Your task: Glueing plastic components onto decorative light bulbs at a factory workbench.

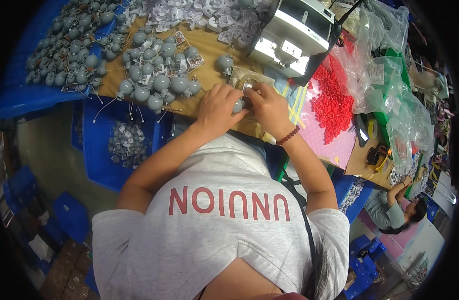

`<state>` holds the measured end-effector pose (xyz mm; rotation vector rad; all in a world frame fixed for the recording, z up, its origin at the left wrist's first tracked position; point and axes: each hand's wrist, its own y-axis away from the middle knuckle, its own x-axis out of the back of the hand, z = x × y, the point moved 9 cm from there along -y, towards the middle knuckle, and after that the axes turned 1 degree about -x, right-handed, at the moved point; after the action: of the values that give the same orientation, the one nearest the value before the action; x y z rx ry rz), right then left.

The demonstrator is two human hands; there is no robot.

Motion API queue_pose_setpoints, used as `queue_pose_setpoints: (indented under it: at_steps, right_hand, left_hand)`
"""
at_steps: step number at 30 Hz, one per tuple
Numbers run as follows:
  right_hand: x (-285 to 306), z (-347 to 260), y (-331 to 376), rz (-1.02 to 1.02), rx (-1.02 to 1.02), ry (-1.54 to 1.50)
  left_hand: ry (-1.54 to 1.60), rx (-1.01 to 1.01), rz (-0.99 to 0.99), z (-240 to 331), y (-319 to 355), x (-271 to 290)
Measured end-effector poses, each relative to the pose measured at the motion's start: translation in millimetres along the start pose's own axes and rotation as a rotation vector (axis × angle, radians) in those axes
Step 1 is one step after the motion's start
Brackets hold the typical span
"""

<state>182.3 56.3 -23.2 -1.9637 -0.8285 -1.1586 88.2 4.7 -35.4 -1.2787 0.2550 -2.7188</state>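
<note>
My left hand (218,109) is closed round a grey ball-shaped part (237,105) at the front edge of the bench. Beside it, the bent fingers of my right hand (272,112) press together against the same piece. What sits between those fingertips is hidden. A small white piece (247,86) shows between the two hands. Just behind them lies a squarish, worn holding plate (263,77). One more grey ball-shaped part (224,63) rests behind my left hand. To the left, a cluster of such grey parts (161,82) with thin wires and white pieces spreads over the brown bench top (109,80).
A blue tray (14,102) heaped with grey parts stands at far left. White plastic pieces (189,14) pile up at the back. A white machine (292,37) stands behind my right hand, near red pieces (333,102). A blue bin (102,167) sits below; a co-worker (392,207) sits at far right.
</note>
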Motion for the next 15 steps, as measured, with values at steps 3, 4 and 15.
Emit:
queue_pose_setpoints:
  at_steps: [3,4,15]
  right_hand:
    - [1,-10,-5,-0.073,0.083,0.077]
    - [0,-12,-5,-0.099,0.109,0.096]
    - [-4,-7,-1,-0.169,0.075,0.048]
  left_hand:
    - [0.046,0.052,-0.018,-6,0,-3]
    - [0.080,0.101,-0.043,-8,1,-4]
    - [-0.080,0.011,0.005,1,-2,6]
